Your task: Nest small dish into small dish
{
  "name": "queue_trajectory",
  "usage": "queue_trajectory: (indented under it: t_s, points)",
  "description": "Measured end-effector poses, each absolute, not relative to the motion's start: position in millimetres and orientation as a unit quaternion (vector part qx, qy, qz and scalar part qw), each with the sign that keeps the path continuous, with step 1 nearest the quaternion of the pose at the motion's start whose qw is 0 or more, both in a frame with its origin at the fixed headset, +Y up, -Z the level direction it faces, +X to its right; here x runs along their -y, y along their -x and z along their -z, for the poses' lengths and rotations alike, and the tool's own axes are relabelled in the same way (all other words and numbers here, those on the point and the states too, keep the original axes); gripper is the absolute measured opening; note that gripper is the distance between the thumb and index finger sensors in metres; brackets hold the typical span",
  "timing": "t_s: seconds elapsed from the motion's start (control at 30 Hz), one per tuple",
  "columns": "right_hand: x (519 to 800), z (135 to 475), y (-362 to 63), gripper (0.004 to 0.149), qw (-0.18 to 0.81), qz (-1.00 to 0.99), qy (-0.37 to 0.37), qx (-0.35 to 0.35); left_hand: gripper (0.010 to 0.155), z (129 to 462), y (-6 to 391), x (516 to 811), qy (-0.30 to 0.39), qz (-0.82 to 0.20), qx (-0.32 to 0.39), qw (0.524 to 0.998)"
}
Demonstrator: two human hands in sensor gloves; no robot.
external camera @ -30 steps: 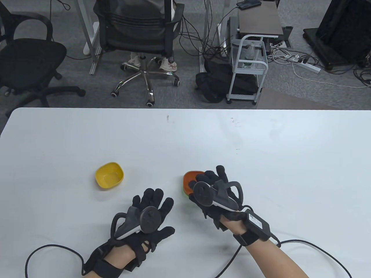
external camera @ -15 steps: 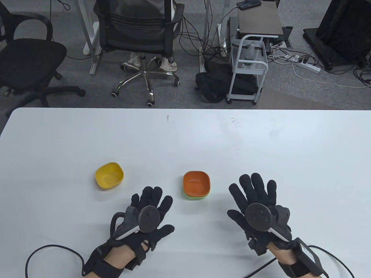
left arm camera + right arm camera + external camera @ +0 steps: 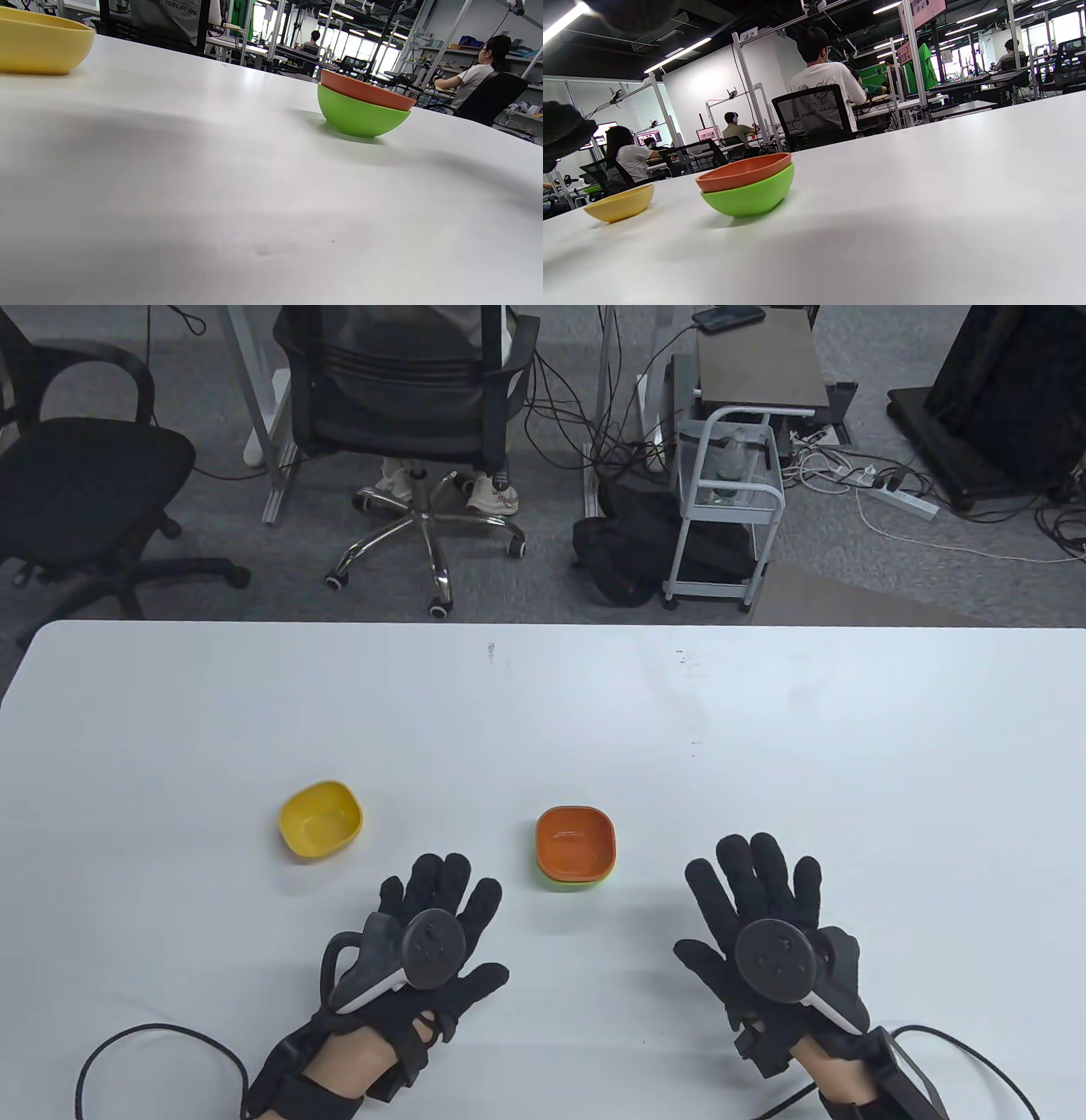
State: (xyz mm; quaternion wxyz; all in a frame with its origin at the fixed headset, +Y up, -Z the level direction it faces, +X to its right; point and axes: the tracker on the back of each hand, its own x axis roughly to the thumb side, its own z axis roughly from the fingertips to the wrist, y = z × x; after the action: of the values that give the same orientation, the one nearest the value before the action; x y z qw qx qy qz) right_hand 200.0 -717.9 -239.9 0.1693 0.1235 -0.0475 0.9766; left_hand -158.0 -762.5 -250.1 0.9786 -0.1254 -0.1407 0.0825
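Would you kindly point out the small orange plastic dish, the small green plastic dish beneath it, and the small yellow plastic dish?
Small orange plastic dish [image 3: 574, 841], table view, on its inner floor.
Small green plastic dish [image 3: 360, 117], left wrist view, on its outer side wall.
Small yellow plastic dish [image 3: 321, 820], table view, on its inner floor.

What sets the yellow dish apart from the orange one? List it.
The yellow dish sits directly on the table; the orange dish sits nested in a green dish. The yellow dish is ahead of the left hand; the orange one lies between the hands. Both are small, upright, rounded-square, and untouched.
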Motion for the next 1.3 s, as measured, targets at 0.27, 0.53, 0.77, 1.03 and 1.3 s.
queue_trajectory:
  t_s: [0.27,0.53,0.77,1.03,1.3]
  points:
    - [718.0,240.1,-198.3,0.079,0.167,-0.976,-0.128,0.046,0.078,309.0,184.6,731.2,0.109,0.005,0.061,0.992]
    - [719.8,240.6,-198.7,0.079,0.162,-0.978,-0.128,0.039,0.076,371.8,257.9,747.3,0.074,-0.125,-0.118,0.982]
    - [720.3,240.2,-197.8,0.079,0.164,-0.977,-0.134,0.032,0.077,370.5,291.0,786.5,0.145,-0.105,-0.158,0.971]
    - [721.2,240.7,-197.5,0.079,0.17,-0.976,-0.134,0.029,0.076,370.7,298.7,798.4,0.173,-0.105,-0.177,0.963]
    - [722.0,241.1,-197.3,0.078,0.168,-0.977,-0.132,0.024,0.062,372.7,300.2,807.2,0.188,-0.103,-0.181,0.96]
